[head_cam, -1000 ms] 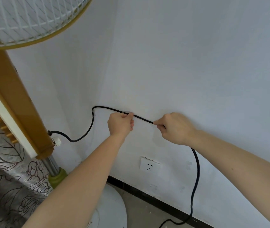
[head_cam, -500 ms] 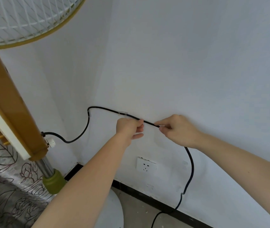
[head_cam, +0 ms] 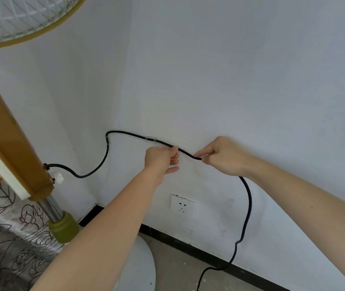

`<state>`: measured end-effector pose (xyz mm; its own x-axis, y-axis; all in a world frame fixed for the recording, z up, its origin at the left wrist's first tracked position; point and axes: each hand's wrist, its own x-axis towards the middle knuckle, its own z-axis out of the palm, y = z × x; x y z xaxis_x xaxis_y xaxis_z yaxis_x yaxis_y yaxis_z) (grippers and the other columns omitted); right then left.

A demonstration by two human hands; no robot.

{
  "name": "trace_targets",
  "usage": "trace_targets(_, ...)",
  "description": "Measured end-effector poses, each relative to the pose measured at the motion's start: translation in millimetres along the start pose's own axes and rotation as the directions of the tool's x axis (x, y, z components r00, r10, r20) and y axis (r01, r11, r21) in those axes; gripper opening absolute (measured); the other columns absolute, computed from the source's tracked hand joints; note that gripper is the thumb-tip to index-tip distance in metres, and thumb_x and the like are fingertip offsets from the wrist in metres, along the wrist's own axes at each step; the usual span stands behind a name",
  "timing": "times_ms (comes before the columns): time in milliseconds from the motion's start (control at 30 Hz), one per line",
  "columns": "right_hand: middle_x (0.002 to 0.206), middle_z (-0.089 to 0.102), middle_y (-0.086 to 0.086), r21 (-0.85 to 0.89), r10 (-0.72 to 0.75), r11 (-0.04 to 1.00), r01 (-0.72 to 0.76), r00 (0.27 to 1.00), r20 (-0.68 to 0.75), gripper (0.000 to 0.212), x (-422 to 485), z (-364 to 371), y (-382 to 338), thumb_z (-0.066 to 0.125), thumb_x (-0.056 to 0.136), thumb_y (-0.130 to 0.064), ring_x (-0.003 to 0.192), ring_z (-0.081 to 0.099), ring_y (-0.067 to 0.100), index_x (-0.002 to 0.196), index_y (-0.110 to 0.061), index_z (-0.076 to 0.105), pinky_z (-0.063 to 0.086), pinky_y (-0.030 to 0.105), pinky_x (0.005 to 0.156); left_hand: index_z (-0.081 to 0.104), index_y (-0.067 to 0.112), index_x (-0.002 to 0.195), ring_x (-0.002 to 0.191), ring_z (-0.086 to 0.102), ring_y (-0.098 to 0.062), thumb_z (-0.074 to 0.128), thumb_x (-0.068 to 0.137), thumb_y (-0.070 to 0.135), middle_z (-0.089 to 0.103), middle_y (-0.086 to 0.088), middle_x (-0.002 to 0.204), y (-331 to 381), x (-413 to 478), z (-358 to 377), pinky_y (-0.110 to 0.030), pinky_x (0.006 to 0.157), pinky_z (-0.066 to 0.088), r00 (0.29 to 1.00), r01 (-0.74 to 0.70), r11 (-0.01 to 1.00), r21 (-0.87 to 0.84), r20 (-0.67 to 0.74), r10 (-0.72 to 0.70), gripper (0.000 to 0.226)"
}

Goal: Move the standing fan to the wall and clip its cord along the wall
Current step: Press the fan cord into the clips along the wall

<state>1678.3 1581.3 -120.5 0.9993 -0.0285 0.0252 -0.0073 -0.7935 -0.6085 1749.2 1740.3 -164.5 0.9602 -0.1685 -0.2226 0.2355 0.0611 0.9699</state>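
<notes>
The fan stands in the corner, close to the wall, so the move appears complete. The cord leaves the fan body, sags, then rises to a bend held by what look like two small clips, one at the bend and one just below it. A further clear clip pins the cord to the wall to the right of the bend. Past this clip the cord runs free between both hands. The left hand pinches the cord between thumb and forefinger, with the lower fingers loosely spread and holding nothing. The right hand is closed around the cord, fingertips pinching it (whether it also holds a fresh clip cannot be told). Below the right hand the cord hangs clear of the wall and drops to the floor, passing to the right of the socket. The plug is not in view. Judged status: the first section is clipped and the stretch between the hands is the one in work. Remaining, by estimate: fix that stretch with a further clip, then secure the hanging length along the wall.
</notes>
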Motion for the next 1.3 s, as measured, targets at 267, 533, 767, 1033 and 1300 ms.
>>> trace_targets(267, 0.049, 0.049, 0.008, -0.251, -0.032, 0.968, -0.002, 0.991, -0.129, 0.032, -7, 0, 2, 0.057, 0.082, -0.011, 0.049, 0.043, 0.022, 0.052, -0.012, 0.045, 0.037, 0.026, 0.052, 0.063, 0.005, 0.077, 0.059, 0.058, -0.013, 0.069, 0.085, 0.017, 0.062, -0.005, 0.069, -2, -9, 21, -0.03, 0.061, 0.06, 0.999, 0.011, 1.0, 0.012, 0.032, -0.011, 0.016)
trace_targets(533, 0.043, 0.04, 0.006, -0.323, 0.051, 0.932, -0.166, 0.94, -0.337, 0.05, -18, 5, 6, 0.065, 0.083, -0.036, 0.046, 0.044, 0.026, 0.048, -0.008, 0.043, 0.039, 0.031, 0.047, 0.062, 0.007, 0.069, 0.055, 0.057, -0.013, 0.069, 0.084, 0.015, 0.061, -0.004, 0.064, -6, -5, 28, -0.023, 0.048, 0.056, 0.999, -0.022, 1.0, 0.008, -0.035, 0.022, 0.019)
trace_targets(767, 0.041, 0.033, 0.002, -0.317, 0.081, 0.925, -0.209, 0.924, -0.374, 0.052, -17, 4, 3, 0.067, 0.079, -0.033, 0.04, 0.033, 0.019, 0.046, -0.012, 0.032, 0.023, 0.026, 0.04, 0.063, 0.008, 0.071, 0.055, 0.056, -0.013, 0.071, 0.084, 0.02, 0.061, -0.003, 0.065, -8, -10, 28, -0.026, 0.051, 0.059, 1.0, -0.029, 1.0, 0.011, -0.004, 0.029, 0.019)
trace_targets(1033, 0.042, 0.041, 0.005, -0.296, 0.095, 0.932, -0.208, 0.93, -0.354, 0.05, -17, 4, 1, 0.066, 0.081, -0.033, 0.042, 0.04, 0.022, 0.046, -0.007, 0.041, 0.033, 0.028, 0.041, 0.064, 0.006, 0.076, 0.058, 0.057, -0.013, 0.073, 0.081, 0.014, 0.062, -0.005, 0.068, -4, -19, 41, -0.026, 0.054, 0.058, 0.999, 0.024, 1.0, 0.001, 0.048, -0.024, 0.013)
trace_targets(1300, 0.055, 0.05, 0.007, 0.135, 0.26, 0.96, -0.247, 0.961, -0.093, 0.039, -42, -18, 32, 0.063, 0.082, -0.026, 0.041, 0.043, 0.015, 0.091, 0.012, 0.065, 0.039, 0.021, 0.048, 0.062, 0.007, 0.07, 0.056, 0.055, -0.013, 0.068, 0.083, 0.01, 0.059, -0.004, 0.065, -8, -19, 44, -0.023, 0.051, 0.057, 1.0, 0.01, 1.0, -0.004, 0.021, -0.01, 0.015)
